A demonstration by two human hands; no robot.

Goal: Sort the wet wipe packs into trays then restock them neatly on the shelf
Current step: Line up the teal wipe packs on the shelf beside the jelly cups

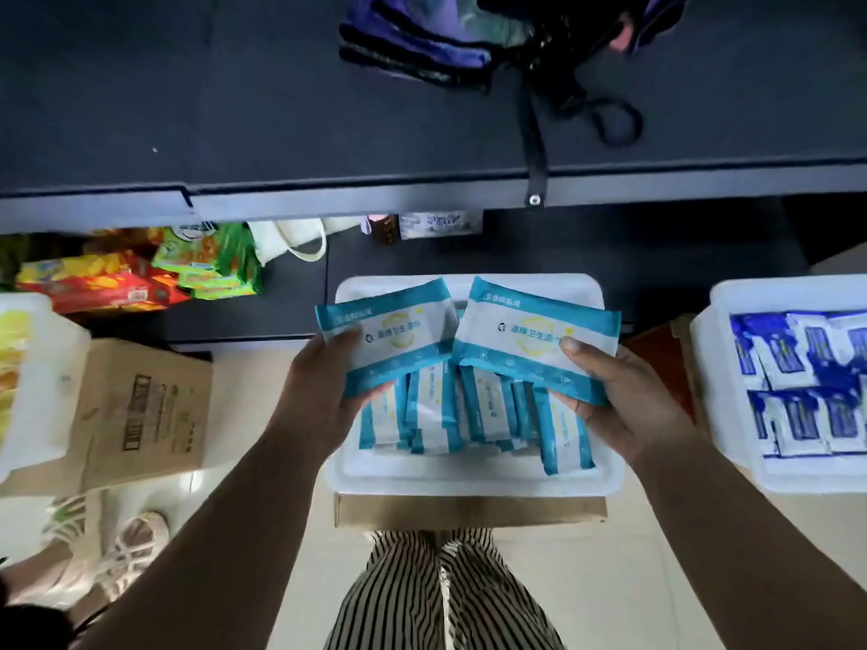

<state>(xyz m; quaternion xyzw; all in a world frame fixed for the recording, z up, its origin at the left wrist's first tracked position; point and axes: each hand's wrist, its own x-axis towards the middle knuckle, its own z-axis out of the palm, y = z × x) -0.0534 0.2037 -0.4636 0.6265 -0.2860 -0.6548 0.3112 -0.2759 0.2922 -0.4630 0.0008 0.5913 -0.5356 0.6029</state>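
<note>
Restocking looks to be the step in hand, seen from the head camera. Left hand has its grip clenched on one teal pack, thumb on top, fingers under. Right hand grasps a second teal pack the same way. Both packs are lifted, face up, their inner edges touching between the two grips.

Directly beneath the grips sits the white tray, and in it more teal packs stand on edge in a loose row. The tray rests on a carton. Beyond the grips runs the dark shelf, with a lower shelf level just past the tray.

My read: sorting of this tray is mostly done, and these two packs are heading for the shelf. The next move calls for carrying them forward and setting them down squarely, edges lined up.

Writing now: each held pack carries Chinese characters on its white face, seemingly naming sanitary wet wipes, though too soft to confirm. A small logo sits on the teal band, unreadable.

Out to the right of the right grip, another tray holds dark blue packs; their print is blurred.
</note>
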